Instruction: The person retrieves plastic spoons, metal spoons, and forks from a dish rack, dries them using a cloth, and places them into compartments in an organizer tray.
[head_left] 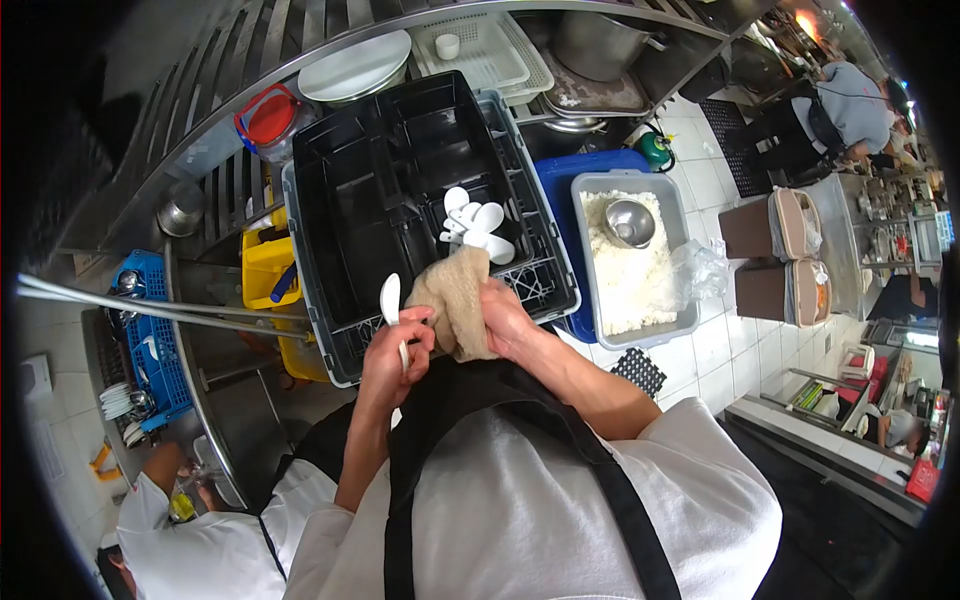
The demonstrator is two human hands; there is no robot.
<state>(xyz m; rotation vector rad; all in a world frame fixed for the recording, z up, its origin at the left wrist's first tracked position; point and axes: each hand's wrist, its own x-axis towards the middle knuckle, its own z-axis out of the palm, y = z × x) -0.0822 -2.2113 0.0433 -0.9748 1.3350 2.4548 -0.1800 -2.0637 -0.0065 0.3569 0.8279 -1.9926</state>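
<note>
The largest thing I have in view is the black divided tray (345, 215), spread straight ahead of my left grip (385, 358) and right grip (508, 318). Next, the grey tub (625, 182) stands off to the right of the right grip and apart from it, holding white grains (625, 290) with a metal bowl (629, 223) set in them. Smaller again, a tan cloth (456, 300) lies between the grips. I have it bunched and clasped in the right grip, and its left edge comes right up beside the left grip's fingers; whether they touch it, I can't tell from overhead. A cluster of white spoons (488, 218) rests in the tray, ahead of the right grip and a little to its left, so the right grip is the nearer of the two. Smallest, a single white spoon (390, 298) is pinched in my left grip, handle running through the fingers, head poking out ahead of them. Its long axis runs roughly fore and aft, with the cloth just to its right.
</note>
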